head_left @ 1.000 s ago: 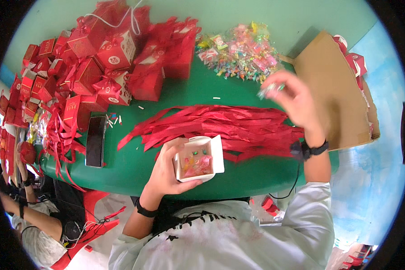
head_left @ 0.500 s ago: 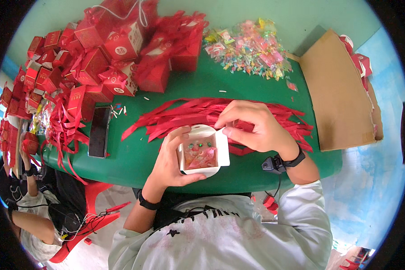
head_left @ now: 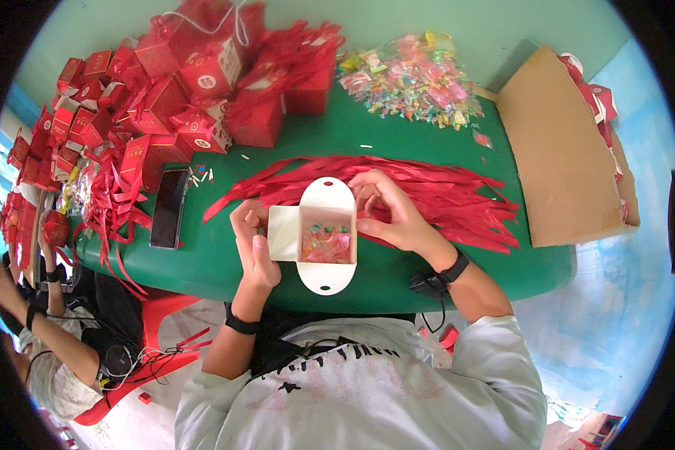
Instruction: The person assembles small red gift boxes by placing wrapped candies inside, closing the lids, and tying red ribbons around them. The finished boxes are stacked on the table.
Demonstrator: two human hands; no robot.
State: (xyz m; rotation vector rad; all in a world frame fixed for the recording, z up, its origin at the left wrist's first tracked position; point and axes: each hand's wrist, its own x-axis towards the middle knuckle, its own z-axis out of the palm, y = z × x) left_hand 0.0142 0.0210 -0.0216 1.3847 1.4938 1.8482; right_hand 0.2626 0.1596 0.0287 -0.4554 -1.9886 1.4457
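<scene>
A small open box (head_left: pixel 327 206), white inside, stands between my hands with its mouth facing up. Wrapped candies (head_left: pixel 327 244) lie in it. Two rounded flaps with a hole each spread from its far and near sides, and a square flap (head_left: pixel 283 233) folds out to the left. My left hand (head_left: pixel 255 244) is at that flap's outer edge, thumb up and apart from loosely bent fingers. At the box's right side, my right hand (head_left: pixel 390 210) has thumb and bent fingers closed against the edge; what lies between them is partly hidden.
Red ribbons (head_left: pixel 442 199) spread behind the box. Finished red boxes (head_left: pixel 154 109) pile at the far left, near a phone (head_left: pixel 169 208). Loose wrapped candies (head_left: pixel 420 79) heap at the back. A cardboard carton (head_left: pixel 559 150) stands right. Another person's arm (head_left: pixel 64 352) shows at lower left.
Both rounded flaps and the left square flap now spread outward. My left hand has let go of the box and shifted left; my right hand has moved slightly left and down to its side.
</scene>
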